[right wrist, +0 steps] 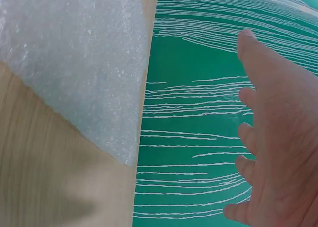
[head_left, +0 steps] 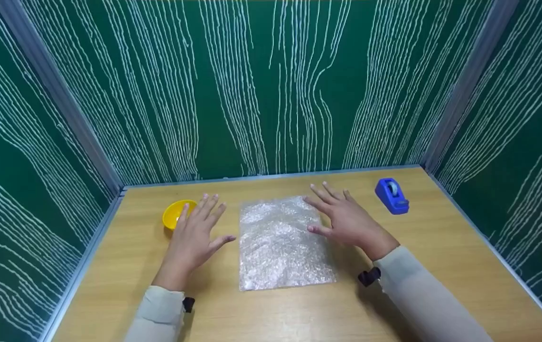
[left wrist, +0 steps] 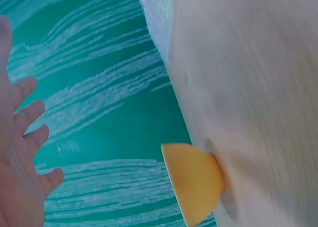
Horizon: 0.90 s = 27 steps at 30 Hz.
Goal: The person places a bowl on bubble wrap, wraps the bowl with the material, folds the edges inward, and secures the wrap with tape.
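Observation:
A sheet of bubble wrap (head_left: pixel 280 247) lies flat on the middle of the wooden table. My left hand (head_left: pixel 195 237) hovers to its left with fingers spread, holding nothing. In the head view that hand's fingers overlap part of a yellow bowl (head_left: pixel 172 216); in the left wrist view the bowl (left wrist: pixel 194 182) stands upright on the table, apart from the fingers (left wrist: pixel 35 137). Over the sheet's right edge, my right hand (head_left: pixel 349 221) is raised with its fingers spread and nothing in it. The right wrist view shows the bubble wrap (right wrist: pixel 79 58) on the tabletop, away from the palm (right wrist: pixel 288 132).
A blue tape dispenser (head_left: pixel 393 197) stands at the back right of the table (head_left: pixel 275 318). Green panels (head_left: pixel 299 85) with wavy white lines rise at the back and both sides, joined by grey corner posts (head_left: pixel 470 80). Dark bands circle both sleeves.

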Available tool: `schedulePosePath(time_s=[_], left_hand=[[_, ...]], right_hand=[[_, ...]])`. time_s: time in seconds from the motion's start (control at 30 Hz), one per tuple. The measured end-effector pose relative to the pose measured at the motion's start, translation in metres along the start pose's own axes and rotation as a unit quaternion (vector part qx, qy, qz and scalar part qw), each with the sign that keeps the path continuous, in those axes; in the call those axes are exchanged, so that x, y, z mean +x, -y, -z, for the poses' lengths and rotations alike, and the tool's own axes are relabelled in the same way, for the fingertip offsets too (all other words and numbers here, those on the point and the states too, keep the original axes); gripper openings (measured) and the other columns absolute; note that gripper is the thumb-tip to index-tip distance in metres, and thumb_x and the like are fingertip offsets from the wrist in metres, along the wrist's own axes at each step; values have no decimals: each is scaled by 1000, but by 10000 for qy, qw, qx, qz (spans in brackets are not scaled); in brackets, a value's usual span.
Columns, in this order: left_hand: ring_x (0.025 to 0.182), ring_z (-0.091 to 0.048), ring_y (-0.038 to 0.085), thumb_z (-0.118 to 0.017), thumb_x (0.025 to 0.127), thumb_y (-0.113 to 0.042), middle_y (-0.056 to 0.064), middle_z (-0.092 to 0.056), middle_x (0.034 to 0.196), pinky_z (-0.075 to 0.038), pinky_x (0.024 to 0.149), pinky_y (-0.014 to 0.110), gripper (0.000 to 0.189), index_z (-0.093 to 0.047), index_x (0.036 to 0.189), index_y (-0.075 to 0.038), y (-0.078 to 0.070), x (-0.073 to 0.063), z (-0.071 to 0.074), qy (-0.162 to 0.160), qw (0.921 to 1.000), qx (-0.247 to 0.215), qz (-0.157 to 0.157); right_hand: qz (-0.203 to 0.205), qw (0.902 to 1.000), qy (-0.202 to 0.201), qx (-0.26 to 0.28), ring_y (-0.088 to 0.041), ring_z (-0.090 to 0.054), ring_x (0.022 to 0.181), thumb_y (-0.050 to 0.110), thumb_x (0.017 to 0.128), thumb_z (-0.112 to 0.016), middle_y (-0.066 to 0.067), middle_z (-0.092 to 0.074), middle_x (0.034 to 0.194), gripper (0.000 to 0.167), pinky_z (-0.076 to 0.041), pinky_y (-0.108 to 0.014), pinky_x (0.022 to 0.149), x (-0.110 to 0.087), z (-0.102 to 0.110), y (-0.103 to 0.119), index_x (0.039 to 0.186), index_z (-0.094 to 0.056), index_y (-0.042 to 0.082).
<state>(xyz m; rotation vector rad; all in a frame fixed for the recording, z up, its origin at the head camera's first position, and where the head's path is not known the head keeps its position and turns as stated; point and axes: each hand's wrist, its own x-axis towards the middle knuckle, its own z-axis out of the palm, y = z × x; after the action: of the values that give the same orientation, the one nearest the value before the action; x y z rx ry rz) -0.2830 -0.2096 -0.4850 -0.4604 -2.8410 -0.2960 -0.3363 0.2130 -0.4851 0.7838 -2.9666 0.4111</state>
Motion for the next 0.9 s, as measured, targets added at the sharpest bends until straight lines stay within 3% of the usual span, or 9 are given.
schedulePosePath(time_s=[0.23, 0.4, 0.67, 0.9], left_hand=[[178, -20, 36, -60, 103, -80, 5, -27, 190, -9, 143, 71, 94, -39, 178, -29, 26, 6, 4, 13, 9985, -253, 487], [179, -17, 39, -64, 106, -73, 8, -27, 190, -5, 143, 71, 88, -43, 177, -26, 53, 16, 3, 150, 9940, -503, 962], [173, -24, 47, -69, 108, -62, 13, -34, 186, -19, 139, 76, 81, -47, 175, -22, 100, 21, -10, 156, 9810, -1118, 1580], [170, -26, 52, -68, 104, -74, 19, -26, 187, -26, 136, 77, 92, -42, 177, -23, 125, 20, -17, 331, 9666, -1468, 2074]], right_hand=[[-61, 9996, 204, 161, -36, -5, 181, 74, 102, -69, 8, -15, 192, 88, -7, -76, 140, 4, -11, -8, 177, -32, 49], [-60, 9986, 398, 342, -39, -7, 180, 64, 102, -76, 3, -17, 193, 84, -10, -76, 140, 12, -21, -20, 176, -42, 42], [21, 9971, 684, 319, -48, -16, 177, 53, 105, -77, -9, -26, 190, 80, -16, -81, 136, 12, -36, -38, 174, -48, 25], [-203, 9910, 1197, 557, -45, -15, 178, 53, 106, -76, -6, -29, 189, 77, -14, -77, 139, 6, -48, -41, 174, -48, 29]])
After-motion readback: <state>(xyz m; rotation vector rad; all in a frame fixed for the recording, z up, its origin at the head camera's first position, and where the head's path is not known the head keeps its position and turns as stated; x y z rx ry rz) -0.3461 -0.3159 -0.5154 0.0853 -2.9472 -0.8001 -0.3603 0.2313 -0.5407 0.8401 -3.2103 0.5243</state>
